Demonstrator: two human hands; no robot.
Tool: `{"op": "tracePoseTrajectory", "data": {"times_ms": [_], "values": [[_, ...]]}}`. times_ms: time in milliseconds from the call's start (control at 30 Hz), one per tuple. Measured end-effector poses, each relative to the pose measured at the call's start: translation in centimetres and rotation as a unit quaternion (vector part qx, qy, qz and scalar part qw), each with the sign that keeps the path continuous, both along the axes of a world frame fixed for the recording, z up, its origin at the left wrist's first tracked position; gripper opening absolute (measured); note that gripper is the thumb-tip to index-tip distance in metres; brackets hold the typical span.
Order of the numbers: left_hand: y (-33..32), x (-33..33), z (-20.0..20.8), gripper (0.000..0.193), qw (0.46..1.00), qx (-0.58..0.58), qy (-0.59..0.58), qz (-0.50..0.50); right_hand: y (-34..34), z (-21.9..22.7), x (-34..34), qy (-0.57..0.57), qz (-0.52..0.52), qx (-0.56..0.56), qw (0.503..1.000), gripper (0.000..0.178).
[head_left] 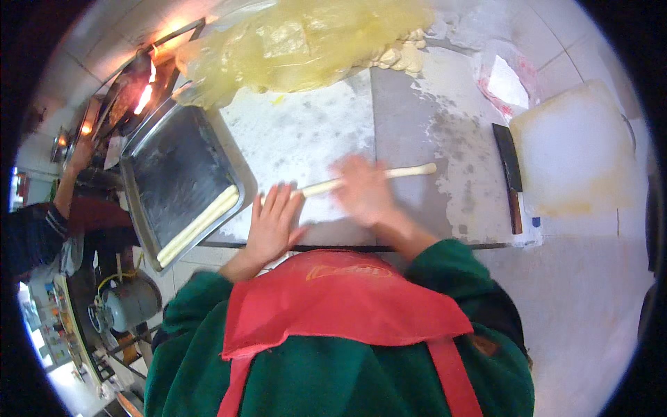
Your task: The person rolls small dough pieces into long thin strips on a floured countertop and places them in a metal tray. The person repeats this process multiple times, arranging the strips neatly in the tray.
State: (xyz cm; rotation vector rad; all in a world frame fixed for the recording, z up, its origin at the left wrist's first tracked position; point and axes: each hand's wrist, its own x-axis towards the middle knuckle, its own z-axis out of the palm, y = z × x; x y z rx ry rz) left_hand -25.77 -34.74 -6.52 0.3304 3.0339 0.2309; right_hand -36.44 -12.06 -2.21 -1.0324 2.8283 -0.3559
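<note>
A long, thin rope of pale dough (410, 171) lies across the floured work surface (299, 125). Flat on its left end rests my left hand (273, 226), fingers stretched out. My right hand (363, 189) is over the middle of the rope, palm down and smeared by motion; its fingers look spread. The rope's rounded right end sticks out beyond that hand. To the left of my hands, a dark metal tray (177, 163) holds finished-looking dough strips (201, 224) side by side along its near right edge.
Yellowish plastic sheeting (299, 38) covers lumps of dough (399, 57) at the back. A cleaver (508, 163) lies right, beside a pale board (573, 153) and a bag of white powder (507, 83). At left, flames (144, 97) burn near a co-worker's arm (66, 187); a gas cylinder (128, 302) stands below.
</note>
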Motion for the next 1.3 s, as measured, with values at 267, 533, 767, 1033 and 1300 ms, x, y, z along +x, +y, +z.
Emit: {"op": "tracePoseTrajectory", "data": {"times_ms": [267,533,767,1033,1300], "values": [[1.2,-3.7,1.5,0.076,0.99,-0.035,0.11,0.077,8.3,-1.1,-3.0,0.07,-0.298,0.033,0.951,0.051],[0.9,-2.7,3.5,0.064,0.995,0.021,0.095,0.015,10.4,-4.5,1.7,0.082,-0.192,0.046,0.977,0.068],[-0.9,1.4,-1.4,0.045,0.975,0.182,0.126,0.013,13.0,-5.3,3.9,-0.008,-0.104,0.025,0.994,0.05],[-0.3,-2.0,2.9,0.033,0.571,0.762,-0.187,0.242,9.0,0.7,-1.6,-0.244,-0.247,-0.25,0.904,0.03],[-20.8,9.3,5.7,0.026,0.705,0.562,0.129,0.414,-14.4,1.8,-2.1,-0.436,-0.17,-0.417,0.779,0.034]]}}
